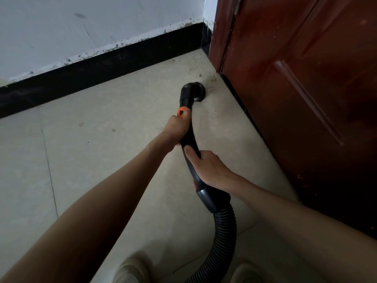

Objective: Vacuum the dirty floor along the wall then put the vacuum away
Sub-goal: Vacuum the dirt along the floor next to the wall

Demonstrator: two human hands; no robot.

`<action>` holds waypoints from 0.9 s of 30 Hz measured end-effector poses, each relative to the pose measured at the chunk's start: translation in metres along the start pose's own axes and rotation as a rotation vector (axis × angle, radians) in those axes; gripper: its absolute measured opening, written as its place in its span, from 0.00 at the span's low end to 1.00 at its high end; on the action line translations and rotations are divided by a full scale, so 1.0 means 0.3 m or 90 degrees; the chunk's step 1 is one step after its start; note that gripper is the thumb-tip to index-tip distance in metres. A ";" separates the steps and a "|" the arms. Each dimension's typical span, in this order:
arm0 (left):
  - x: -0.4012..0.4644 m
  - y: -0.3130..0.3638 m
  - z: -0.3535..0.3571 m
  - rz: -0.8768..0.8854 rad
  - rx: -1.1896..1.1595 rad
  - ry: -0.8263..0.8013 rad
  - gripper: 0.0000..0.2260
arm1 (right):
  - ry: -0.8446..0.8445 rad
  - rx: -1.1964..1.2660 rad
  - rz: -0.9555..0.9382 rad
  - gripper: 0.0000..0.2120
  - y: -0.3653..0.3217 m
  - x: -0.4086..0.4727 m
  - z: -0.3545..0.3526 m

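Vacuum: only the black wand, the round brush head and the ribbed hose show; the body of the machine is out of sight
Where it is: the brush head sits on the floor in the corner, just beside the brown door and near the black baseboard
Left hand: the left hand grips the wand high up, touching the orange button
Right hand: the right hand wraps round the curved handle, just above where the hose joins
Dirt: brown crumbs and dust lie in the corner past the brush head
How it feels: I think the wand is hard and light, and the hose is bendy and may drag or twist
Where to hold: the curved handle looks best for steering, with the other hand near the front to push the brush down
Watch out: the brush could bump the door
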State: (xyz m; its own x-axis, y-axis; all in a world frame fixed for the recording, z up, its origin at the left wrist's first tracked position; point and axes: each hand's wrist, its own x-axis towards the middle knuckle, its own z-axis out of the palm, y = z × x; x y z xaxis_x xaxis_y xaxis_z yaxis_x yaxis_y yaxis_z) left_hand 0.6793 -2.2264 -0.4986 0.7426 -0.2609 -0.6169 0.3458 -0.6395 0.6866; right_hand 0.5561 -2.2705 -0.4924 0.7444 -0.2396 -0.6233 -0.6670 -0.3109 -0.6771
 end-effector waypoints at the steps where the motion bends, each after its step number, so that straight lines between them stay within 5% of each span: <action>1: -0.003 -0.008 -0.011 0.000 -0.009 0.006 0.21 | -0.007 -0.005 -0.006 0.27 -0.004 0.001 0.005; 11: -0.100 -0.120 -0.161 -0.071 -0.172 0.004 0.11 | -0.140 -0.011 -0.035 0.26 -0.058 -0.051 0.064; 19: -0.194 -0.226 -0.213 -0.079 -0.151 0.052 0.14 | -0.264 -0.042 -0.005 0.27 -0.072 -0.115 0.112; 27: -0.223 -0.272 -0.379 -0.114 -0.221 0.154 0.11 | -0.237 -0.147 -0.109 0.20 -0.220 -0.080 0.210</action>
State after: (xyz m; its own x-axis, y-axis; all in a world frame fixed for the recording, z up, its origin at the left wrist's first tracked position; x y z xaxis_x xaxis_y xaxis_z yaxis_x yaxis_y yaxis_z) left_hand 0.6668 -2.0746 -0.4696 0.7518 0.0346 -0.6585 0.6222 -0.3680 0.6910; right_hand 0.5804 -2.1863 -0.4573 0.7534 0.1660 -0.6363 -0.4795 -0.5237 -0.7042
